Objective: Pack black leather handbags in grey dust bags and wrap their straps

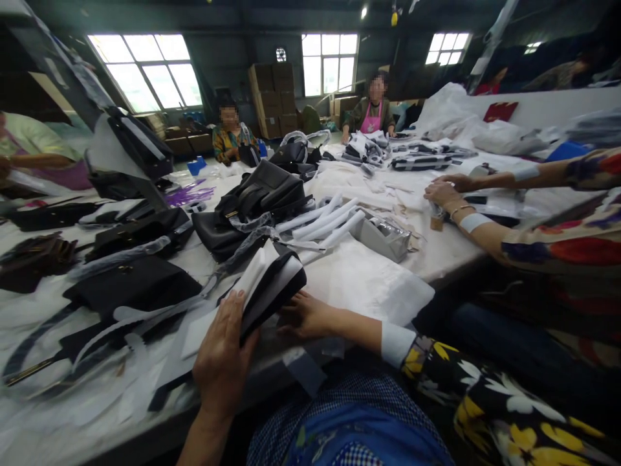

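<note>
My left hand [226, 353] is closed around the near side of a small black bag [274, 294], its fingers lying over the white padding sheet [259, 268] at the top. The bag is tilted, and white filling shows between its black panels. Close to the bag's lower right side is my right hand [310, 315], fingers stretched out and apart; their tips are partly in shadow, and I cannot tell whether they touch the bag. Under and left of the bag lie white sheets [198, 333]. A plastic-wrapped strap [242, 249] runs just behind it.
Black handbags [130, 285] with wrapped handles crowd the left. Beyond my hands are a larger black bag [264, 194], white paper rolls [325, 223] and a grey box [381, 236]. A co-worker's hands [444, 194] work at the right; other people sit across the table.
</note>
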{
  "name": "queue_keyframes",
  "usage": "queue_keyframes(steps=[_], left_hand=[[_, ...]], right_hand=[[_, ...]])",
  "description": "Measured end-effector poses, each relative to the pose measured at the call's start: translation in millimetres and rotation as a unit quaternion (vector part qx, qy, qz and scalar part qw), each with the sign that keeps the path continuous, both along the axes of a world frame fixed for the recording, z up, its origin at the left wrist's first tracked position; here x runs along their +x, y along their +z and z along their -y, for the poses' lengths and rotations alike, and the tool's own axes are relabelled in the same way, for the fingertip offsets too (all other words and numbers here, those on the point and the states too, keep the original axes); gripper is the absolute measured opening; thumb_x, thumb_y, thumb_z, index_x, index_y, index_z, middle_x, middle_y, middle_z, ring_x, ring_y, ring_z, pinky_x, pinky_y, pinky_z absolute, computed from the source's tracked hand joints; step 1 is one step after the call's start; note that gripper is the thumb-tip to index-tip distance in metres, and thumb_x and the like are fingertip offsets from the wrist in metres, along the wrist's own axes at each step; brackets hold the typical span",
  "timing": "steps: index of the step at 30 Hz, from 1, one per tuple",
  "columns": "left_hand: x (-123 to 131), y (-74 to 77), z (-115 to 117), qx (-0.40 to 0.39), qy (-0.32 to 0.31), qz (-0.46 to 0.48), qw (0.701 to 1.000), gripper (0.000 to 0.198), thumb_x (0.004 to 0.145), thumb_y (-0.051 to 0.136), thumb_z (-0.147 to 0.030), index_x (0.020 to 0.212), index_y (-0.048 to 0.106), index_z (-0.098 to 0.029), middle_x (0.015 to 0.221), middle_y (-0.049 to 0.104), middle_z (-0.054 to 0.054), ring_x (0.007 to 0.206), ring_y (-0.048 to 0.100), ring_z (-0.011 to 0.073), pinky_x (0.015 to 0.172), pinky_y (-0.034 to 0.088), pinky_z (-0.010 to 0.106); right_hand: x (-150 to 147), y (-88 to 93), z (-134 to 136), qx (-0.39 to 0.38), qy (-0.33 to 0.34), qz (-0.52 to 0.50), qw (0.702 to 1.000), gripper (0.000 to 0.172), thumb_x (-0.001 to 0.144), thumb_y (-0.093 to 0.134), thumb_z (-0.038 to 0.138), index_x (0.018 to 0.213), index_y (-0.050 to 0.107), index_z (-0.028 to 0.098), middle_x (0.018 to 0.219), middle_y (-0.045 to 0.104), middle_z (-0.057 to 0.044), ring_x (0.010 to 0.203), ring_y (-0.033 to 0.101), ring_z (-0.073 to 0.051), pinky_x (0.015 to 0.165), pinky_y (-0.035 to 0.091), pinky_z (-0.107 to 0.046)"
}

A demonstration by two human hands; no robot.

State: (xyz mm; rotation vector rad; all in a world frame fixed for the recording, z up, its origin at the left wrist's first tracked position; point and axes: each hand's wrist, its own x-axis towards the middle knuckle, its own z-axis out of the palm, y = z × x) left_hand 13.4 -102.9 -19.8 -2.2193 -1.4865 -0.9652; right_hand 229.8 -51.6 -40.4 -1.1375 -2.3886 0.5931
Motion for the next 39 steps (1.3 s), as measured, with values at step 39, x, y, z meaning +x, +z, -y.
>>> queue_keyframes(steps=[39], left_hand=[[-6,14.8,-3,-0.020,0.086,0.054,0.995,0.077,0.090,0.067,-0.031,0.155,0.026,-0.031,0.145,0.055,0.007,0.118,0.064,0.0287,0.089,0.057,0.037]], right_hand=[[-4,-16.5,-12,0.020,0.047,0.105,0.993,0.088,0.086,0.064,0.060,0.147,0.042,0.001,0.154,0.035,-0.027,0.143,0.032,-0.041,0.117,0.028,-0.054]])
